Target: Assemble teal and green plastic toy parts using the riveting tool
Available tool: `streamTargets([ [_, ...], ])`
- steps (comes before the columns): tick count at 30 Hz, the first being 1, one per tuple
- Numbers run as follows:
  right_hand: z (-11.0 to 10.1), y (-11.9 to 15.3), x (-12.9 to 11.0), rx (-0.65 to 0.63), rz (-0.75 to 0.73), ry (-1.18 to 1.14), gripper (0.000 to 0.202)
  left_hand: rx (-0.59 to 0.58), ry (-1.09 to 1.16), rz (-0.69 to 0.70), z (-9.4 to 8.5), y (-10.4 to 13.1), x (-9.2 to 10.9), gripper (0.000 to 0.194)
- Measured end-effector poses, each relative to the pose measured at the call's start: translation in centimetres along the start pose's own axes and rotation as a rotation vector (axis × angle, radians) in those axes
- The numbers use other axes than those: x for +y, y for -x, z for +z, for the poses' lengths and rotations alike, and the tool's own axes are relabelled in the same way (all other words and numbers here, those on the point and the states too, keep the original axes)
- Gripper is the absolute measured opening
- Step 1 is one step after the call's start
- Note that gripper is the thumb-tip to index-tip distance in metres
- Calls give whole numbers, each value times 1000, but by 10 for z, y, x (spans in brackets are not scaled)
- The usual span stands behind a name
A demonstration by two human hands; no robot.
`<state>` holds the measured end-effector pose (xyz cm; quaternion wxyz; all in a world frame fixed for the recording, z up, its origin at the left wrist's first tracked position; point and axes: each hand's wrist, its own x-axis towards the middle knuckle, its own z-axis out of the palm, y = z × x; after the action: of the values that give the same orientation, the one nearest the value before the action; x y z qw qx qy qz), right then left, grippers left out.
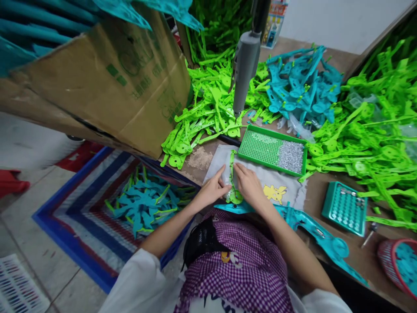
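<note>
A narrow bright green plastic part (231, 169) lies upright in view on a grey cloth (254, 164) at the table's front. My left hand (213, 188) is at its left side, fingers curled against the part and some clear plastic. From the right, my right hand (248, 182) presses its fingers along the same part. The part's round end (235, 198) shows between my hands, just above a teal part (234, 208) at the table edge. Another long teal part (325, 237) lies to the right of my right forearm.
A grey power screwdriver (245, 65) hangs above the table. Behind the cloth are a green tray of screws (273, 150) and green and teal piles. A teal tray (345, 208), loose screwdriver (369, 234) and pink basket (389, 261) stand right; a cardboard box (130, 87) and blue crate (70, 243) left.
</note>
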<state>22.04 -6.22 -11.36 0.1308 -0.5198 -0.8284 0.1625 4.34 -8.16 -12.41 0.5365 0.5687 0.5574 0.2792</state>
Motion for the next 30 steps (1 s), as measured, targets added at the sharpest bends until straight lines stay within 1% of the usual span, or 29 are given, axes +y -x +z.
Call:
streamTargets([
  [2, 5, -7, 1, -40, 5, 18, 53, -4, -87, 35, -2, 1, 0, 80],
  [5, 11, -8, 6, -69, -8, 13, 53, -44, -170, 73, -9, -1, 1, 78],
  [8, 14, -5, 10, -54, -26, -15, 52, -96, -186, 96, -16, -4, 4, 78],
  [12, 18, -5, 13, -63, -61, -51, 53, -128, -197, 119, -20, -2, 8, 76],
  [14, 19, -4, 14, -81, -84, -56, 55, -119, -285, 132, -21, 1, 9, 74],
  [17, 15, -5, 12, -98, -109, -35, 57, -43, -522, 174, -21, 6, 11, 73],
  [19, 10, -10, 8, -80, -106, 9, 59, -3, -663, 194, -20, 9, 12, 72],
  [22, 1, -27, -2, -42, -107, 95, 63, -2, -800, 199, -20, 10, 15, 70],
  [25, -4, -47, -10, -97, -101, 150, 58, -27, -881, 201, -21, 9, 22, 68],
  [27, -5, -54, -13, -130, -83, 158, 55, -55, -917, 192, -22, 8, 27, 68],
  [30, -3, -55, -12, -100, -56, 135, 56, -71, -939, 196, -23, 7, 31, 66],
])
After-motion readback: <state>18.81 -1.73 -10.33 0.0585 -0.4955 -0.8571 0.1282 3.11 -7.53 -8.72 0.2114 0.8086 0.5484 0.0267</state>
